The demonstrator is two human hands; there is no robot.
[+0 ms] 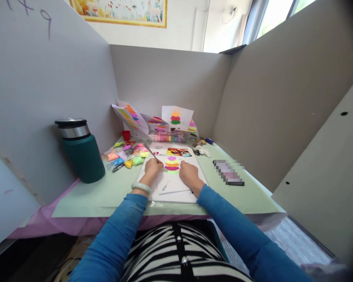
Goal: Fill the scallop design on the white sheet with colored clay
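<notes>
My left hand (152, 167) grips a thin metal fork-like tool (154, 156), its tip touching the left side of a stack of coloured clay layers (172, 164) on a white paper sheet (172, 184). The layers run yellow, pink, orange, red and green. My right hand (189, 174) rests on the sheet just right of the clay, fingers curled, pressing down on the paper. A pale bangle sits on my left wrist. Both sleeves are blue.
A dark green flask (80, 150) stands at the left. Small bags of coloured clay (126, 154) lie beyond my left hand. Finished clay pictures (161, 121) lean against the back wall. A blurred dark flat object (228, 172) lies right. Grey partitions enclose the green desk mat (106, 192).
</notes>
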